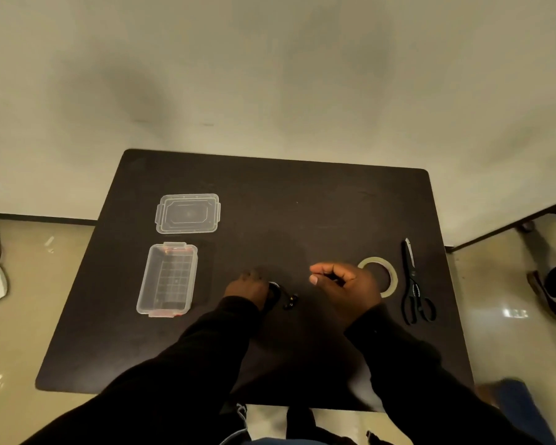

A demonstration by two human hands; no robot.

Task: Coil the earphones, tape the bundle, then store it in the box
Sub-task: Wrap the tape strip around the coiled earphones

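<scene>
Plain cream wall behind, shiny beige floor tiles, and a dark, almost black counter (270,194) pushed up near the wall, so everything black on it kinda disappears. On the far left side of the counter there's a clear plastic lid (187,213) lying flat, and just nearer than it the open clear box (167,279), sitting with nothing I can make out inside. Over on the right is a roll of clear tape (389,268) lying flat, and just beside that, further right, a pair of black scissors (413,284) with the blades pointing away toward the wall. The person's in black long sleeves, both arms reaching in from the near edge. The left hand (249,285) is down on the counter with its grip pinched shut on the earphones (278,295), which look like a small dark loop of cable poking out right next to the fingers, with what looks like the earbuds lying on the counter just to the right of it. Hard to see more, black cable on a black top. The right hand (341,281) is held up a bit, fingers curled in with the thumb tucked against them; there seems to be something dark pinched in there but I honestly can't tell what. That hand covers the near left part of the tape roll from where I'm looking. The box is well apart from the earphones, off to the left.
</scene>
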